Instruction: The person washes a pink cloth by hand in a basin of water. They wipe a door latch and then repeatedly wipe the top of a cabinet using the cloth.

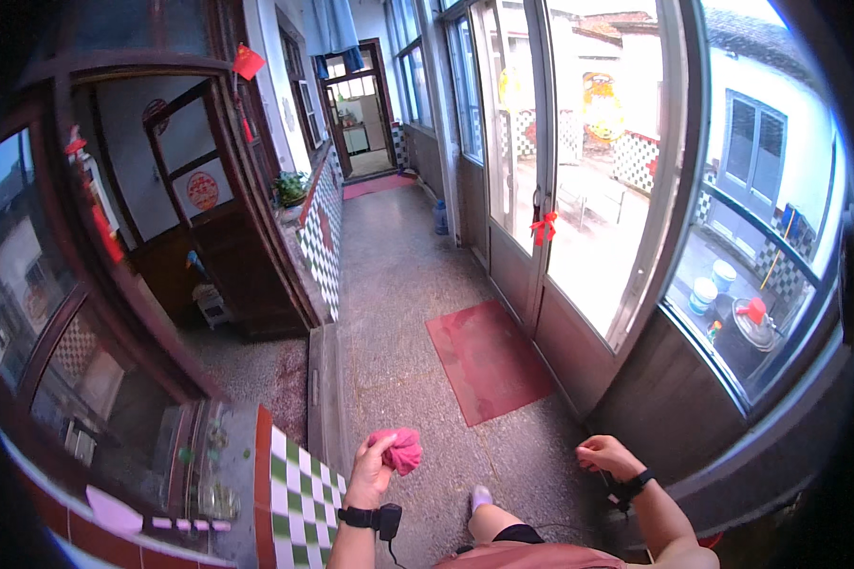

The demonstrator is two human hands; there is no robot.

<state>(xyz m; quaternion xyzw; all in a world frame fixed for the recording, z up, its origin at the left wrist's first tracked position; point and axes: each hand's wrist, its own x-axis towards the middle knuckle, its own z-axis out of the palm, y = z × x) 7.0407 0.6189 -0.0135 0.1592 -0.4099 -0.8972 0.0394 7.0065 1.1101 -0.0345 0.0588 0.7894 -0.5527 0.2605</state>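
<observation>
A bunched pink cloth [403,451] is gripped in my left hand [371,466], held out over the speckled floor [413,341]. My right hand [607,455] hangs beside the dark panel below the window on the right, its fingers curled. Nothing shows in it, though a thin dark cable runs near its wrist. Each wrist wears a black band, the left one with a small dark box [390,521] and a cord. A red floor mat [489,361] lies ahead of me, between the two hands, in front of the glazed door.
Glazed double doors [541,277] with a red ribbon [544,227] line the right side. A dark wooden door [249,277] stands ajar on the left. A checkered tile wall [302,491] rises near my left arm. Farther along are a potted plant [292,188] and a blue water jug [440,217].
</observation>
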